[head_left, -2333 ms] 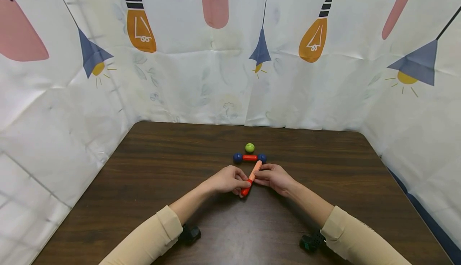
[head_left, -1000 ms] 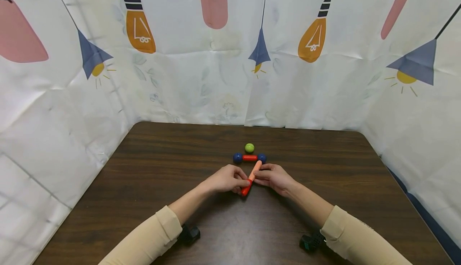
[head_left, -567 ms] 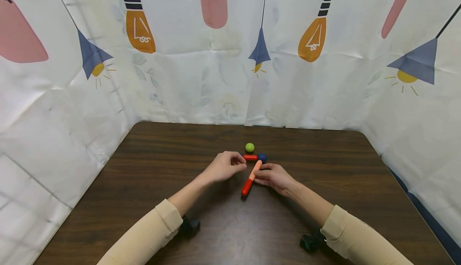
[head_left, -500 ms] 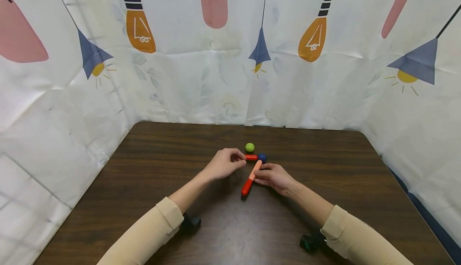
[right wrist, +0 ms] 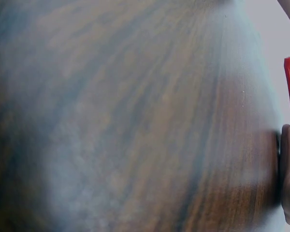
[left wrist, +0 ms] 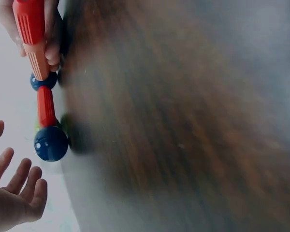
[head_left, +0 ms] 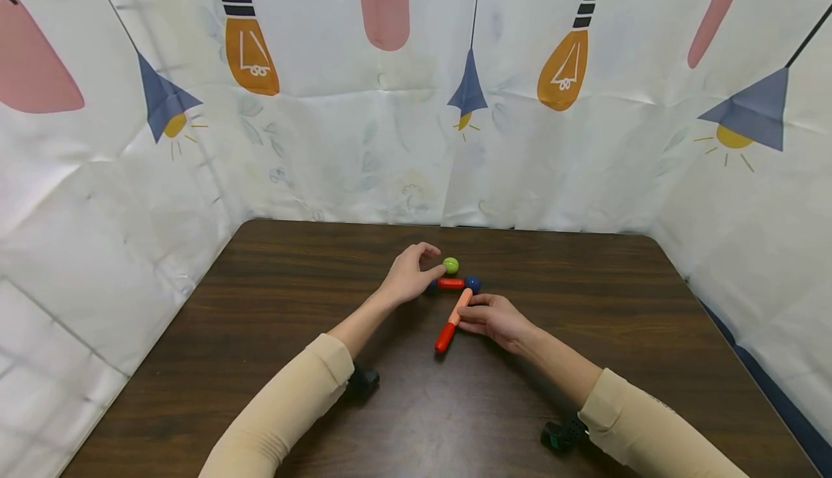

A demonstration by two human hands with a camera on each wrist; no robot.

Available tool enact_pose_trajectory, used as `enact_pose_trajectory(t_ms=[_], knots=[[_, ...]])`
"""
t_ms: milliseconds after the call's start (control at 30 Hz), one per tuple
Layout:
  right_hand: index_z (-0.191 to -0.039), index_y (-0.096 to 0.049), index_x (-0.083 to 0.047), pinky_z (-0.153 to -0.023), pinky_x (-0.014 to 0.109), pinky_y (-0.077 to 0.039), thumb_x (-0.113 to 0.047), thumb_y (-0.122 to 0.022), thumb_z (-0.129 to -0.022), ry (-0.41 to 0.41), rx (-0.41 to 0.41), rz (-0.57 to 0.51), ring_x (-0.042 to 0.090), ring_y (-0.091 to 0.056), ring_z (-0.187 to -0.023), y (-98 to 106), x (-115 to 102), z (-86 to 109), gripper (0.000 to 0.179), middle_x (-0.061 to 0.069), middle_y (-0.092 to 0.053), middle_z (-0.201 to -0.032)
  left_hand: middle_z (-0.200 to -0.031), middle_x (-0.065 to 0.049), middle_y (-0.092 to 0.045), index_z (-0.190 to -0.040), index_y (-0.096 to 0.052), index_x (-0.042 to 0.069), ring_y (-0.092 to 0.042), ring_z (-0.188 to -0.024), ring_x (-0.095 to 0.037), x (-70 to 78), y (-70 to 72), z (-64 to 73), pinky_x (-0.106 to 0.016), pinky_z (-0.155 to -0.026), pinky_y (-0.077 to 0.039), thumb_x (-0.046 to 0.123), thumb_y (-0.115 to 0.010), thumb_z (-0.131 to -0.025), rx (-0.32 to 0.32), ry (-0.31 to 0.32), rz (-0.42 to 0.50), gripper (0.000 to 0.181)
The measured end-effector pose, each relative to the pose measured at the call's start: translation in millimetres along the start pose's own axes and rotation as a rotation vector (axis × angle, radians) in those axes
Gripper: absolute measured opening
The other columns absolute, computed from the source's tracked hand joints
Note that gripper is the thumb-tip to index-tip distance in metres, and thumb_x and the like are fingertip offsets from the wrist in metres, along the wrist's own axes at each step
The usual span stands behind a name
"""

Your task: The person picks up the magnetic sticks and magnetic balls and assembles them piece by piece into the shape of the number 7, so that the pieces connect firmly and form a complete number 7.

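Note:
My right hand pinches a peach magnetic rod between thumb and fingers. A red rod joins its near end, making one slanted line. Its far end meets the right blue ball. A second red rod lies crosswise between that ball and the left blue ball, which my left hand partly hides in the head view. Behind this rod sits a green ball. My left hand reaches over the left blue ball, fingers spread and holding nothing, thumb tip right at the green ball.
All the pieces lie near the middle of a dark wood-grain table. White curtains printed with lamps and bulbs enclose its far side and flanks. Dark wrist cameras sit under the left sleeve and the right sleeve.
My left hand has let go of the near red rod and moved away from me, past the left blue ball to the green ball. The right hand and the rods stay in place.

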State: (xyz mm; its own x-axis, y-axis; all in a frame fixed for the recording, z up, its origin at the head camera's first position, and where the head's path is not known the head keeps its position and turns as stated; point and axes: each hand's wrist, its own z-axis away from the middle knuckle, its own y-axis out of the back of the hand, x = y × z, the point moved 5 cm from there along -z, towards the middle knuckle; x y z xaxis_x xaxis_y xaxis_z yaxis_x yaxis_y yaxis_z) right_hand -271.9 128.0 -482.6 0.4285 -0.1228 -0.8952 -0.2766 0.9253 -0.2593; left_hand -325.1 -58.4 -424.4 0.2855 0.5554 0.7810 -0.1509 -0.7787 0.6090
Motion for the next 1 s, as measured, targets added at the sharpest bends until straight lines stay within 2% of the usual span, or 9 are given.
enact_pose_trajectory(t_ms=[100, 367, 700, 1000], knots=[[-0.142, -0.032, 0.017, -0.092, 0.036, -0.054, 0.001, -0.061, -0.102, 0.002, -0.002, 0.003, 0.02, -0.071, -0.097, -1, -1, 0.7, 0.053, 0.021, -0.064, -0.113, -0.129, -0.015, -0.06, -0.132, -0.061, 0.001, -0.057, -0.121, -0.033, -2.1, -2.9, -7.5, -0.048, -0.102, -0.045, 0.023, -0.069, -0.1, 0.004, 0.023, 0.004, 0.04], [-0.141, -0.035, 0.017, -0.092, 0.037, -0.054, 0.001, -0.061, -0.102, -0.001, 0.012, 0.003, 0.02, -0.071, -0.097, 0, 0, 0.3, 0.05, 0.02, -0.065, -0.112, -0.135, -0.022, -0.057, -0.137, -0.057, 0.0, -0.054, -0.123, -0.038, -3.1, -11.8, -22.4, -0.051, -0.101, -0.044, 0.025, -0.07, -0.098, -0.036, 0.087, 0.003, 0.048], [-0.141, -0.035, 0.018, -0.092, 0.036, -0.054, 0.002, -0.06, -0.101, 0.003, 0.012, 0.001, 0.02, -0.071, -0.096, 1, 0, 0.2, 0.05, 0.02, -0.065, -0.112, -0.137, -0.019, -0.056, -0.141, -0.055, 0.005, -0.052, -0.127, -0.037, -10.4, -19.6, -30.2, -0.051, -0.103, -0.043, 0.027, -0.073, -0.096, -0.067, 0.146, 0.011, 0.054], [-0.143, -0.031, 0.018, -0.094, 0.037, -0.053, 0.003, -0.059, -0.101, 0.005, -0.009, 0.001, 0.021, -0.071, -0.099, 1, 1, -0.2, 0.053, 0.021, -0.064, -0.114, -0.138, -0.019, -0.055, -0.143, -0.057, 0.011, -0.053, -0.125, -0.037, -14.5, -22.3, -34.6, -0.052, -0.102, -0.044, 0.025, -0.075, -0.094, -0.082, 0.159, 0.001, 0.054]])
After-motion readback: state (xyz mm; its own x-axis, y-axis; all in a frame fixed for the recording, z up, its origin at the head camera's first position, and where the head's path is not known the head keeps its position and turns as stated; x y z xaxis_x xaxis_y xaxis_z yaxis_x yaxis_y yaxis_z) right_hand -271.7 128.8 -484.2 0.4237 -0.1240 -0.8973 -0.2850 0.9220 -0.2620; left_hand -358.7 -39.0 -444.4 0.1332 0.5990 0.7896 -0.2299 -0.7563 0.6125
